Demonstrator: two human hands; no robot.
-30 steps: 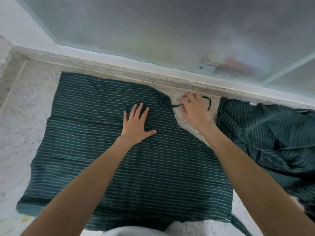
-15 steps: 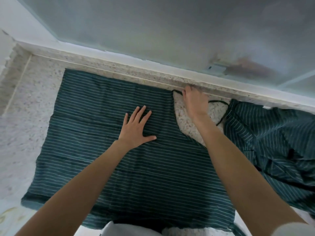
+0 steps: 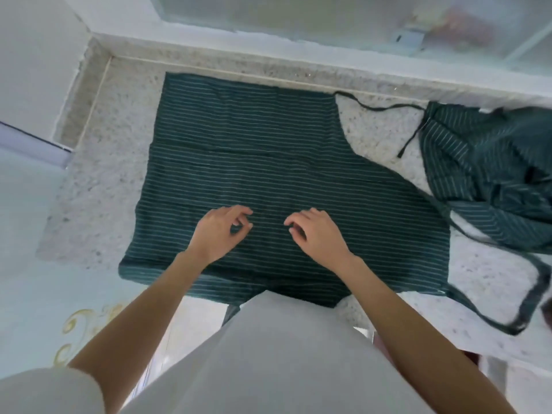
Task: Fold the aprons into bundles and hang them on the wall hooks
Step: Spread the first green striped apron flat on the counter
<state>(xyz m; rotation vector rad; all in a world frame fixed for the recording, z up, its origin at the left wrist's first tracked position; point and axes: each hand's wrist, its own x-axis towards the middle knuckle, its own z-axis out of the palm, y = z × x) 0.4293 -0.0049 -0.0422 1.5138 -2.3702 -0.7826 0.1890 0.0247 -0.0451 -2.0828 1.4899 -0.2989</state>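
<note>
Dark green cotton with thin white stripes makes up the flat apron (image 3: 268, 162), which lies spread across a speckled pale stone counter (image 3: 113, 162), its far edge just beside the raised stone lip at the back and its near edge draping a little over the counter's front. From its far right corner a thin dark tie string (image 3: 385, 110) runs along the stone to the right and then drops toward the viewer, ending loose on the counter. Both hands sit over the near half of the cloth, close together but apart. The left hand (image 3: 219, 233) has its fingers curled, thumb and forefinger nearly meeting just above the fabric; whether they actually pinch any cloth cannot be told. The right hand (image 3: 316, 233) is likewise loosely curled with fingertips down on or just over the stripes, grasping nothing that shows. A second apron of the same striped green cloth lies as a crumpled heap (image 3: 493, 180) at the right end of the counter, near the flat one. A broad dark strap loop (image 3: 528, 297) trails from that side over the counter's front edge. Behind the counter stands a frosted glass pane (image 3: 298, 16). The person's white garment (image 3: 283, 354) fills the bottom of the view.
</note>
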